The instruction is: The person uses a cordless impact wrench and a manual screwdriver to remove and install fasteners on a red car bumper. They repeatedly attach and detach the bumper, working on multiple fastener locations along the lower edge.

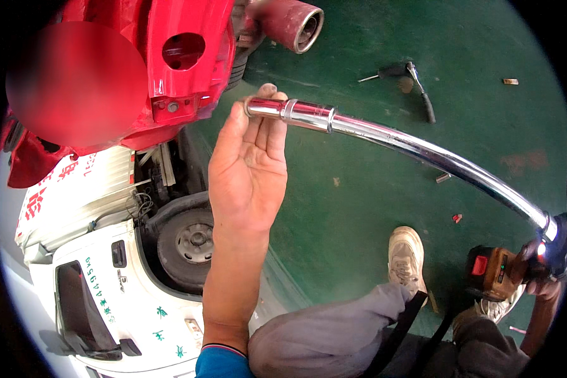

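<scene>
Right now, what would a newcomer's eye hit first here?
A long chrome bar slants across the middle, from the left hand down to the power tool in the right hand, near the right edge. Bright red vehicle bodywork crowds the upper left, a white truck the lower left.

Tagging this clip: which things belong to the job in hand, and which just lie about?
In use:
- long chrome bar, tip held by left hand
- cordless power tool, gripped by right hand

Lying on the floor:
- black-handled ratchet
- screwdriver
- small metal cylinder
- red scrap
</scene>
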A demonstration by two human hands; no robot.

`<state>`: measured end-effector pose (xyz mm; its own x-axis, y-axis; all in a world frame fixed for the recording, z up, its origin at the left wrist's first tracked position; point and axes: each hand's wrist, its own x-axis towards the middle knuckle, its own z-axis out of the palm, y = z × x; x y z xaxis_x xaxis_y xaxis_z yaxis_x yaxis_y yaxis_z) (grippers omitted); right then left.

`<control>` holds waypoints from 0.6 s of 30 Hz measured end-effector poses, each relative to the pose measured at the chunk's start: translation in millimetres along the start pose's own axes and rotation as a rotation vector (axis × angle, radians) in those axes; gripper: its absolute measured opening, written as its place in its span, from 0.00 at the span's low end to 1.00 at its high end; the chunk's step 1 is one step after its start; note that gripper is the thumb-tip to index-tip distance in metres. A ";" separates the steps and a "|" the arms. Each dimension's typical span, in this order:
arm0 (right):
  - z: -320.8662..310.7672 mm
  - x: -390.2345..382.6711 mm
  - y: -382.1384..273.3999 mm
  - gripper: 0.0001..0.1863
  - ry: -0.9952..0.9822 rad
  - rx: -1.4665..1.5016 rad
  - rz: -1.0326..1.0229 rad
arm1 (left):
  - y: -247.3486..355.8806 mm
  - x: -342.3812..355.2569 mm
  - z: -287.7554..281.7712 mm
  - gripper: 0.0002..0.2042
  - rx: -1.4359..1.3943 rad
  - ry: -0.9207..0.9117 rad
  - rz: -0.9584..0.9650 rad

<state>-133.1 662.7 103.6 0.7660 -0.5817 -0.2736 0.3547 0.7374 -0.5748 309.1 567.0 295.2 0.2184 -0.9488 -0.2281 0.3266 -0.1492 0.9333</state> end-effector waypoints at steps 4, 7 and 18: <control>18.6 -1.4 6.7 0.35 0.068 0.007 0.015 | 6.0 5.0 13.8 0.13 -0.085 0.005 0.044; 24.9 -3.2 22.5 0.35 0.154 0.034 -0.003 | 12.8 8.7 22.5 0.13 -0.059 -0.058 0.092; 96.6 24.8 -19.5 0.28 0.342 -0.870 0.087 | 28.9 24.2 38.0 0.11 -0.026 -0.091 0.154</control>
<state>-69.3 667.0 182.5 0.5228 -0.7078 -0.4750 -0.3279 0.3473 -0.8785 288.9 529.1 327.2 0.1842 -0.9813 -0.0558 0.3195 0.0061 0.9476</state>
